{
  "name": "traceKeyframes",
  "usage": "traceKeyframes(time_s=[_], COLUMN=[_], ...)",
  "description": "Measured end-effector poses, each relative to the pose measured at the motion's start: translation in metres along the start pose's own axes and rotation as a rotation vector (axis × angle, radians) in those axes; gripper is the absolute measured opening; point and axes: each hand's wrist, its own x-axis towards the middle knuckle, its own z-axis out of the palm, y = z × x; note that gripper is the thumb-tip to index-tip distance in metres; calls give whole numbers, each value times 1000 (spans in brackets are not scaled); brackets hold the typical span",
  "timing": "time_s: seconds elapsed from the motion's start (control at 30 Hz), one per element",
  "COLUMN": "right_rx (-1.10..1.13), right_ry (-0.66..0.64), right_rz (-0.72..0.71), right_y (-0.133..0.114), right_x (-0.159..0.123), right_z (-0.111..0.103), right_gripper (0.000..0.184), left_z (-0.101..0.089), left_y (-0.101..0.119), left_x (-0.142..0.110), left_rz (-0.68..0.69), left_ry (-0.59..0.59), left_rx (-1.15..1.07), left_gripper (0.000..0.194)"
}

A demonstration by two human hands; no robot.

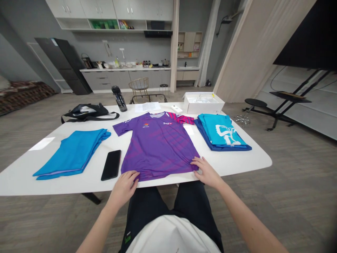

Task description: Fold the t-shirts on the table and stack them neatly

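Note:
A purple T-shirt [160, 147] lies spread front side up on the white table, its collar facing away and its hem along the near edge. One sleeve shows a pink and dark pattern, and small logos mark the chest. At the shirt's lower left corner, my left hand [126, 186] has its fingers together and closed over the hem. On the lower right corner rests my right hand [206, 172], fingers apart and touching the fabric. A black phone [111, 165] lies left of the shirt, close to my left hand.
Folded blue clothing [71, 153] lies at the left. A stack of folded shirts [221, 131] sits at the right. Behind are a black bag [88, 111], a dark bottle [119, 99], papers [147, 107], a small white device [176, 109] and a white box [202, 105].

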Motion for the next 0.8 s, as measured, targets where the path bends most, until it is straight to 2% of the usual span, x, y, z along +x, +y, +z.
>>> traceKeyframes(time_s=[0.1, 0.17, 0.33, 0.53, 0.8], right_rx=[-34, -34, -67, -165, -228], right_ry=[20, 46, 145, 196, 339], right_rz=[18, 10, 49, 145, 408], right_y=[9, 10, -8, -24, -18], right_x=[-2, 0, 7, 11, 12], right_z=[-3, -4, -1, 9, 5], right_gripper=[44, 38, 16, 10, 31], left_z=[1, 2, 0, -10, -15], left_y=[-4, -7, 0, 8, 5], left_x=[-5, -7, -3, 10, 4], left_rz=[-36, -57, -98, -140, -189], left_ry=[9, 16, 49, 122, 85], left_rx=[48, 76, 143, 221, 451], left_gripper=[36, 36, 31, 31, 31])
